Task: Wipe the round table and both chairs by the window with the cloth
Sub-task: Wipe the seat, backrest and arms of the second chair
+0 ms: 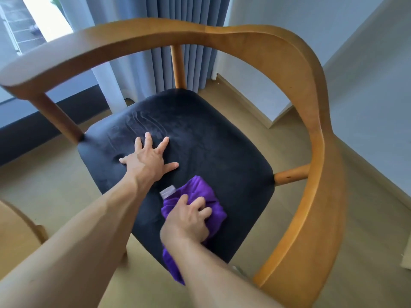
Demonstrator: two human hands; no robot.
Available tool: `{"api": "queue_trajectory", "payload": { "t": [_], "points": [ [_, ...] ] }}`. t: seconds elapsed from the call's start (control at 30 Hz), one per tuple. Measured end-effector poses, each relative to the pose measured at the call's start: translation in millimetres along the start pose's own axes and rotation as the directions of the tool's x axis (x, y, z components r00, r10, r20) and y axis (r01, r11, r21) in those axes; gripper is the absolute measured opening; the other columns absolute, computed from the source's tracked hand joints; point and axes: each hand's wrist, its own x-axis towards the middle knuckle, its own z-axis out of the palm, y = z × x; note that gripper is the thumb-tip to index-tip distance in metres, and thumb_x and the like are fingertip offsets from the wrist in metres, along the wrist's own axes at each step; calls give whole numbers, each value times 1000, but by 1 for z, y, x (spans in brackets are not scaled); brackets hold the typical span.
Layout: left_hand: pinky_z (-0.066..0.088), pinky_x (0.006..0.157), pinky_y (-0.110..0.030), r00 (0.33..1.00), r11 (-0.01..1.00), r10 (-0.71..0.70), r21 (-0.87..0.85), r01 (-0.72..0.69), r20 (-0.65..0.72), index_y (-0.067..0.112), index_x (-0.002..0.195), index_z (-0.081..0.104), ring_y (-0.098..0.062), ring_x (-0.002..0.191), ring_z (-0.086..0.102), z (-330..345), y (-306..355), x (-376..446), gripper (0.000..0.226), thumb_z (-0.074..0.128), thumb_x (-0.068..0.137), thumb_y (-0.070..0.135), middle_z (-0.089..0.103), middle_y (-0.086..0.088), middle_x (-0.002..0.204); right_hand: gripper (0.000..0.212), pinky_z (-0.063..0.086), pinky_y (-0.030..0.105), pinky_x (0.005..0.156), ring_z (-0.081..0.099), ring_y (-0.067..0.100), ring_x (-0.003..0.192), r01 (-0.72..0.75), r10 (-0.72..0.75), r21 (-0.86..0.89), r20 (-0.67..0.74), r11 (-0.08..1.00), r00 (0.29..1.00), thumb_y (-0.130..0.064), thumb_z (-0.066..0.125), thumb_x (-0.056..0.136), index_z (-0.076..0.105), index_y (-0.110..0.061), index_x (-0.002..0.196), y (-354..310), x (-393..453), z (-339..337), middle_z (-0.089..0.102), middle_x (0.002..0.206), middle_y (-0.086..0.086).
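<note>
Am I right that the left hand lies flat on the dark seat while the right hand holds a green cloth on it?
Not quite: the cloth is purple, not green, as the head view shows. The rest holds: the left hand lies flat on the dark seat and the right hand holds the cloth on it.

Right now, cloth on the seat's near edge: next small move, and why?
Probably sweep the right hand with the purple cloth forward across the dark seat cushion, toward the backrest. The cloth sits bunched at the near edge, with most of the cushion ahead of it. The left hand presses flat on the seat with fingers spread, seemingly steadying the chair, so it may need to lift clear.
</note>
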Motion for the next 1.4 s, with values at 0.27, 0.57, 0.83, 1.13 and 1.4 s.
{"api": "queue_trajectory", "payload": {
  "t": [0.27, 0.57, 0.83, 1.13, 1.4],
  "points": [
    [40, 103, -53, 953, 895, 24, -418, -155, -302, 28, 136, 55, -26, 127, 50, 23, 4, -77, 39, 44, 102, 41, 54, 3, 138, 50, 57, 57, 80, 60, 36, 107, 18, -148, 382, 314, 924, 938, -25, 49, 91, 37, -30, 139, 16, 23, -49, 49, 128, 16],
    [9, 110, -76, 949, 975, 110, -151, -160, -294, 33, 152, 30, -34, 153, 7, 85, 68, -162, 84, 35, 82, 80, 20, -6, 164, 56, 44, 34, 78, 55, 29, 117, 490, -518, -235, -79, 840, 852, -9, 43, 90, 47, -35, 139, 45, 80, -79, 55, 133, 6],
    [49, 78, -46, 873, 934, 275, -105, -343, -403, 31, 134, 52, -33, 112, 43, 102, 65, -179, 59, 65, 78, 45, 45, -9, 140, 64, 32, 39, 112, 29, 27, 146, 549, -548, -406, 131, 731, 826, -5, 32, 96, 31, -33, 153, 48, 90, -95, 23, 162, 1],
    [44, 89, -41, 623, 663, 699, -8, -748, -350, 38, 120, 69, -23, 116, 45, 87, 117, -148, 46, 45, 93, 67, 49, 3, 139, 54, 31, 56, 111, 39, 33, 135, 548, -563, -432, 105, 717, 820, -15, 36, 97, 38, -40, 145, 46, 95, -88, 38, 150, 2],
    [47, 72, -41, 713, 811, 461, -75, -580, -529, 29, 103, 67, -29, 103, 55, 138, 27, -213, 28, 63, 88, 53, 57, -5, 129, 67, 41, 46, 103, 31, 35, 136, 546, -594, -506, 81, 668, 801, -32, 51, 97, 18, -49, 152, 56, 100, -81, 24, 158, 4]
  ]
}}
